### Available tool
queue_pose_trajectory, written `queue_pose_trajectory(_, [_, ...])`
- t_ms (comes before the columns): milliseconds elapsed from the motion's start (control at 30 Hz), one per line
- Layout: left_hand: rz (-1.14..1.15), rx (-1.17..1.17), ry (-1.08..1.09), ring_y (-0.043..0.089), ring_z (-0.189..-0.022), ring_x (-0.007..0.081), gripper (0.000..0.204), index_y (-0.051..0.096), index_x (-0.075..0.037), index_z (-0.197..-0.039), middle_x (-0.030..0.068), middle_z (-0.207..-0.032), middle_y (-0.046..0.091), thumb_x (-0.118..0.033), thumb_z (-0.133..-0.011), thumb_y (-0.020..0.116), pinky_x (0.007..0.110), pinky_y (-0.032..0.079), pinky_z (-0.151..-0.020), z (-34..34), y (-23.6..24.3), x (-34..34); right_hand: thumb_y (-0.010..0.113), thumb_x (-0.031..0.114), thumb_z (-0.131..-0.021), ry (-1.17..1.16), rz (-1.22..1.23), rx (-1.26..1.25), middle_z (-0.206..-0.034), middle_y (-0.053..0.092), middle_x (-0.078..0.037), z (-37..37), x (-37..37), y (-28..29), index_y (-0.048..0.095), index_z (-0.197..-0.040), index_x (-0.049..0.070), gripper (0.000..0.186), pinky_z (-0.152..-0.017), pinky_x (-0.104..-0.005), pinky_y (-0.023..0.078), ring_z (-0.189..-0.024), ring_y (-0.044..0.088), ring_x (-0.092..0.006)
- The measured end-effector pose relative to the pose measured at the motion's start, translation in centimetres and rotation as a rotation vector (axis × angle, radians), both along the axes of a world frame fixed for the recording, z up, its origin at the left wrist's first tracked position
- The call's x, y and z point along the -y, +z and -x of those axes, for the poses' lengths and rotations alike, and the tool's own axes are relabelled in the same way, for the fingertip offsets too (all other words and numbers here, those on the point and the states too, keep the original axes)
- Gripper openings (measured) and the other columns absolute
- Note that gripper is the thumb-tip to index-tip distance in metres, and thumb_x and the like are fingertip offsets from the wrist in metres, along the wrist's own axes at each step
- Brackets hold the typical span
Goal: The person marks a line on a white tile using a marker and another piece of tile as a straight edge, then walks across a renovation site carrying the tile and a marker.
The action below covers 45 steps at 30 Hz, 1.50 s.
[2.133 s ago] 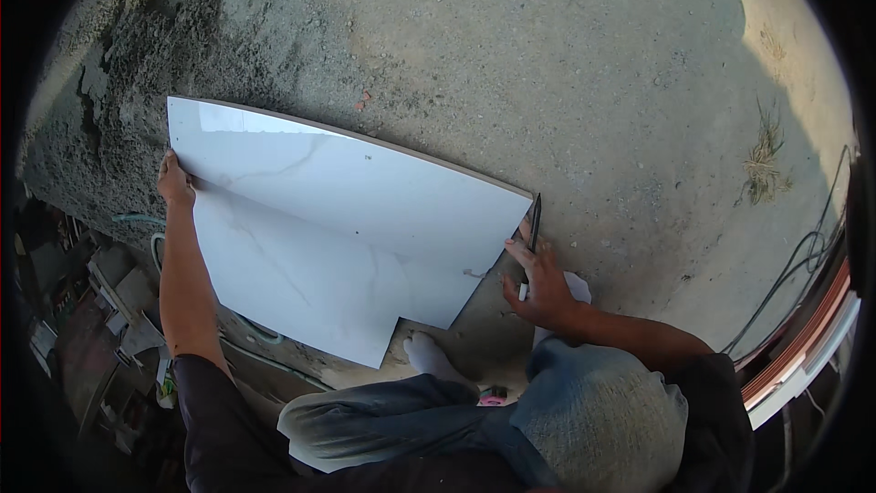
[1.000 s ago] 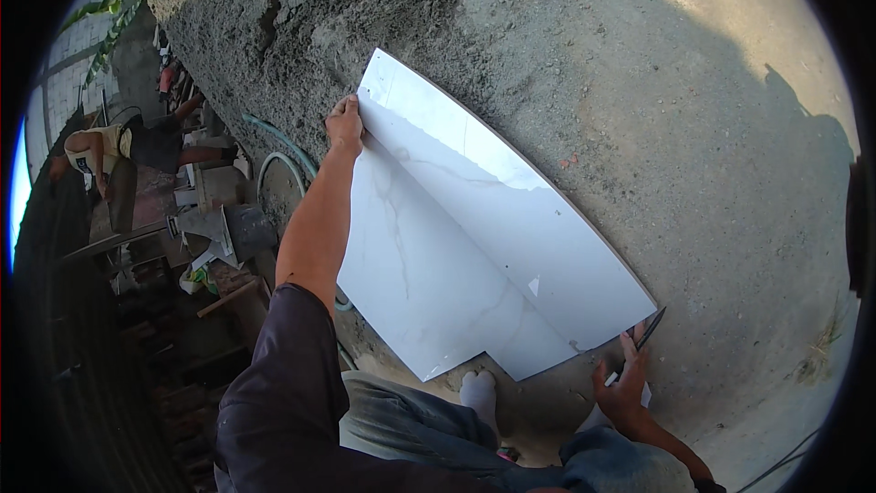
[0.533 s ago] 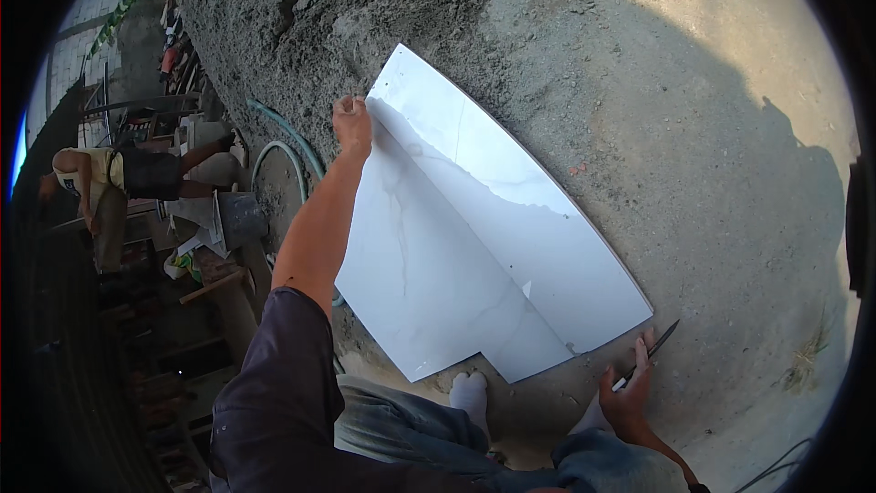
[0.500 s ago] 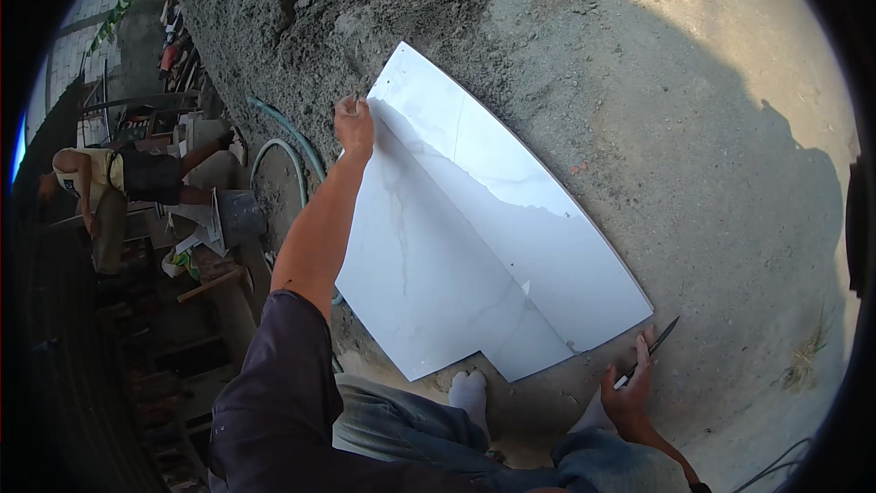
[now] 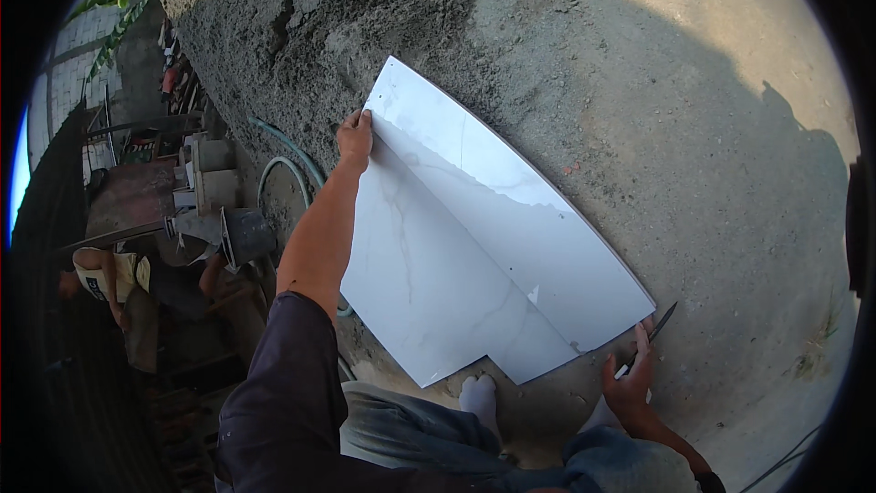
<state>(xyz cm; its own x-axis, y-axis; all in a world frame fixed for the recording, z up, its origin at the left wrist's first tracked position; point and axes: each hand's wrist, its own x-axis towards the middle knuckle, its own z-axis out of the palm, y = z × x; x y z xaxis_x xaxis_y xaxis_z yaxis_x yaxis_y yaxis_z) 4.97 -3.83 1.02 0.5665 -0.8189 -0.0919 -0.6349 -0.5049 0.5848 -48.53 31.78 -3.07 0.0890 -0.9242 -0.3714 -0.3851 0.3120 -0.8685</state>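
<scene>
Two large white marble-patterned tiles lie overlapped in front of me. The upper tile [image 5: 411,265] has a square notch cut into its near edge. The lower tile [image 5: 511,192] shows along the right, partly in bright sun. My left hand [image 5: 354,139] is closed on the far left edge of the tiles, thumb on top. At the near right corner, my right hand [image 5: 631,383] holds a slim black pen [image 5: 664,321] with a white part near the palm. Its fingertips are at the lower tile's corner, seemingly touching it.
A mound of grey sand and mortar [image 5: 365,14] rises beyond the tiles. A green hose [image 5: 297,146] curls at the left, near a grey bucket [image 5: 248,236]. Another person [image 5: 114,278] bends among clutter farther left. My foot [image 5: 479,397] stands near the notch.
My right fingers have come closer to the lower tile's corner. The left hand keeps its hold on the edge. At the left, the other person has shifted and bent lower beside the bucket.
</scene>
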Motion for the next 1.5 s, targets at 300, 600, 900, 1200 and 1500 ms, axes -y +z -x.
queue_pose_trajectory(300, [0.094,-0.102,0.035,0.056,-0.091,0.0138,0.037,0.057,0.001,-0.119,0.0078,-0.103,0.063,-0.026,-0.093,0.058,0.026,0.044,-0.081,-1.0,-1.0,-0.1,0.059,0.007,-0.078,0.027,-0.009,0.011,-0.139,0.028,-0.033,0.1,-0.3,-0.3,0.030,-0.133,-0.011,0.065,-0.107,-0.0461,0.025,-0.131,0.030,-0.0431])
queue_pose_trajectory(600, [0.145,-0.168,0.112,0.056,-0.097,0.0147,0.038,0.057,0.000,-0.121,0.0083,-0.110,0.063,-0.027,-0.094,0.057,0.027,0.044,-0.086,-0.5,-1.0,-0.1,0.060,0.007,-0.078,0.057,0.003,-0.002,-0.138,0.029,-0.034,0.0,0.1,0.3,0.030,-0.132,-0.011,0.065,-0.105,-0.0474,0.026,-0.129,0.031,-0.0445])
queue_pose_trajectory(900, [0.148,-0.200,0.131,0.056,-0.101,0.0153,0.038,0.055,0.000,-0.123,0.0091,-0.115,0.062,-0.025,-0.094,0.055,0.028,0.043,-0.089,-0.8,-1.4,0.0,0.060,0.008,-0.077,0.058,0.020,-0.016,-0.136,0.031,-0.034,0.0,0.5,0.7,0.031,-0.132,-0.011,0.064,-0.104,-0.0479,0.028,-0.126,0.034,-0.0454])
queue_pose_trajectory(1200, [0.200,-0.189,0.091,0.056,-0.100,0.0159,0.036,0.056,-0.001,-0.122,0.0086,-0.114,0.061,-0.024,-0.095,0.054,0.028,0.044,-0.088,-0.8,-1.8,0.0,0.061,0.007,-0.076,0.061,0.106,-0.023,-0.139,0.028,-0.035,0.1,0.3,-0.2,0.032,-0.132,-0.009,0.065,-0.105,-0.0491,0.026,-0.128,0.033,-0.0469])
queue_pose_trajectory(1500, [0.138,-0.200,0.163,0.055,-0.095,0.0138,0.036,0.058,-0.004,-0.120,0.0051,-0.111,0.062,-0.028,-0.095,0.055,0.029,0.045,-0.083,-1.8,-1.8,0.8,0.062,0.005,-0.074,0.042,0.090,0.001,-0.137,0.030,-0.035,0.3,-0.7,-0.8,0.034,-0.131,-0.007,0.064,-0.100,-0.0492,0.032,-0.123,0.038,-0.0479])
